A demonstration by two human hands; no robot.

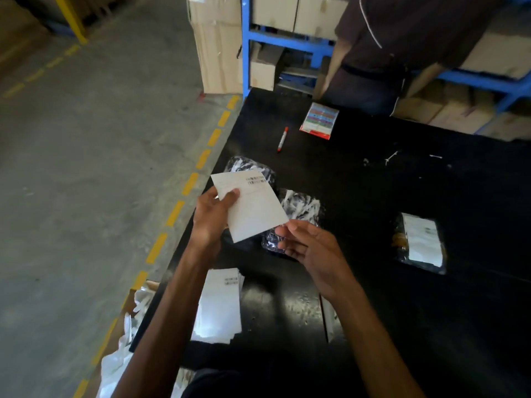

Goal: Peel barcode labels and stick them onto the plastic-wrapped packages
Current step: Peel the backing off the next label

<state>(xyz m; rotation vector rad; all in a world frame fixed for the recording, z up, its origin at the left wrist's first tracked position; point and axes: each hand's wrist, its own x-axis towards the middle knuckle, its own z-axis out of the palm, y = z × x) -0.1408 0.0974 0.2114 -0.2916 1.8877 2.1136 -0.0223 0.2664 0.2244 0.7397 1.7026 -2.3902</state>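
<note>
My left hand [211, 218] grips a white barcode label sheet [253, 209] by its left edge, thumb on top, held above the black table [402, 179]. My right hand [313, 248] is at the sheet's lower right corner, fingertips touching or pinching it; I cannot tell which. Under the sheet lie two plastic-wrapped black-and-white packages, one [244, 163] farther and one [301, 205] nearer. A third wrapped package [421, 242] with a white label on it lies at the right. A stack of label sheets [219, 304] rests near the table's front edge.
A red marker [282, 138] and a colourful packet [319, 120] lie at the far side of the table. A person in dark clothes [402, 38] stands behind it by blue racking [287, 43] with cartons. A box of white scrap [126, 340] sits on the floor at left.
</note>
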